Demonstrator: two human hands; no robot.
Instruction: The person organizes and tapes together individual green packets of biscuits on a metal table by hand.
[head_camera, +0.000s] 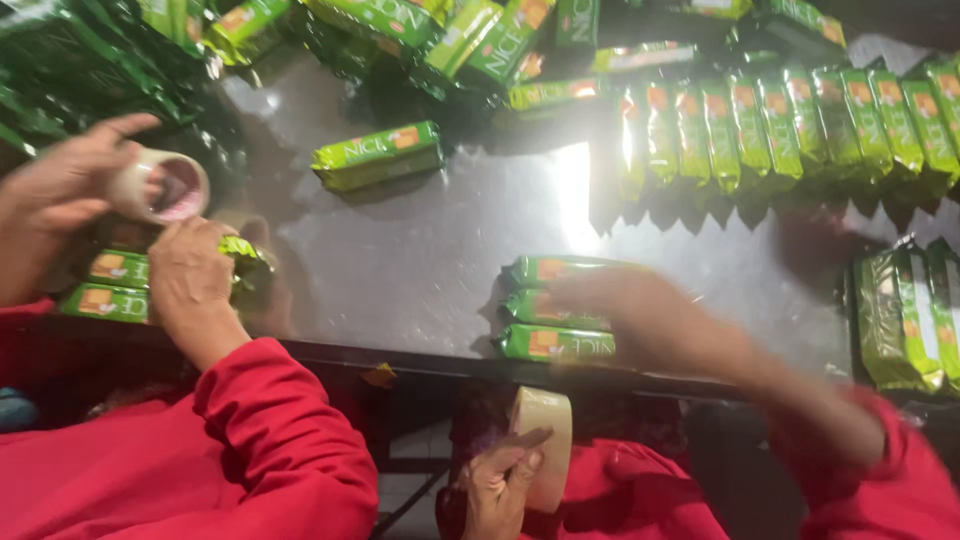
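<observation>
My left hand (505, 480) is below the counter (430, 250) edge, its grip closed around a pale roll of tape (545, 445), thumb laid across the roll's flat side. My right hand (610, 305) is a blur over the set of three green biscuit packets (545, 343) lying side by side near the counter's front edge. It reaches onto them, but I cannot tell whether its grip is spread or closed. At far left a co-worker's hand (70, 180) holds another tape roll (160, 187) above more green packets.
</observation>
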